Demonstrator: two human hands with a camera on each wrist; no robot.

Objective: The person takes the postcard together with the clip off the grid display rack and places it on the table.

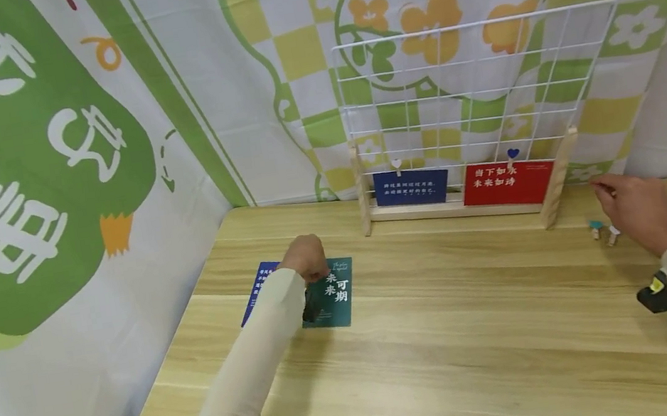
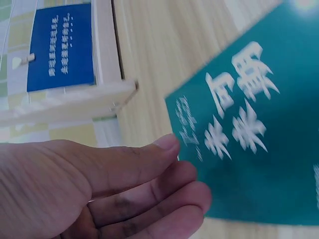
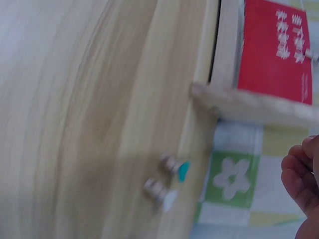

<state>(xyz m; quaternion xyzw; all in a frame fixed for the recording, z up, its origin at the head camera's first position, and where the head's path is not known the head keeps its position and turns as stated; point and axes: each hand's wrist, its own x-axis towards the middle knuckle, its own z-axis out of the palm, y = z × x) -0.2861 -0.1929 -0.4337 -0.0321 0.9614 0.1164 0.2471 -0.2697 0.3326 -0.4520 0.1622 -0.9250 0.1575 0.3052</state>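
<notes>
My left hand (image 1: 307, 256) grips a green card (image 2: 284, 119) with white lettering by its edge. In the left wrist view the thumb (image 2: 167, 143) lies at the card's edge, with the other fingers curled close below. A blue card (image 1: 258, 287) lies on the table beside it, partly hidden by my left sleeve. My right hand (image 1: 638, 209), loosely curled, hovers over the right side of the table near two small wooden clips, one teal-topped (image 1: 596, 228) and one white-topped (image 1: 612, 234). Nothing shows in its fingers.
A white wire grid (image 1: 471, 92) in a wooden stand (image 1: 456, 208) stands at the table's back. A blue card (image 1: 411, 189) hangs under a white heart clip, and a red card (image 1: 507, 183) under a blue heart clip (image 1: 513, 154). Printed cloth covers the wall behind.
</notes>
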